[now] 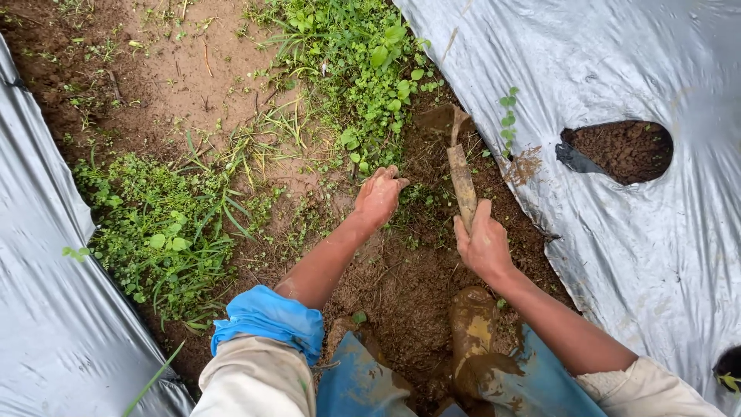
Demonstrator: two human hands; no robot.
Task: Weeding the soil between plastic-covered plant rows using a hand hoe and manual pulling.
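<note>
Two big sheets of silvery plastic mulch frame everything — one sheet [617,193] fills the right side and has a round hole [621,148] cut in it with dark soil showing, the other sheet [38,255] runs down the left edge. Between them is a strip of bare brown dirt [185,69] with patches of green weeds [363,69] growing thick at the top middle and another clump [166,232] on the left. At the bottom you can see the person's knees in muddy blue trousers [363,386], a rolled blue cuff [270,316] on the left arm, and a mud-caked boot [472,328] planted just under the right wrist. The right hand [485,245] is wrapped tight around the wooden handle of a small hand hoe [461,181] — the grip is fully closed on it, and the muddy blade [440,120] sits on the soil right at the edge of the right-hand plastic, just beside the weeds. The left hand [378,197] is down on the ground with fingers curled into the dirt and low weeds; can't tell whether it's actually pinching anything.
</note>
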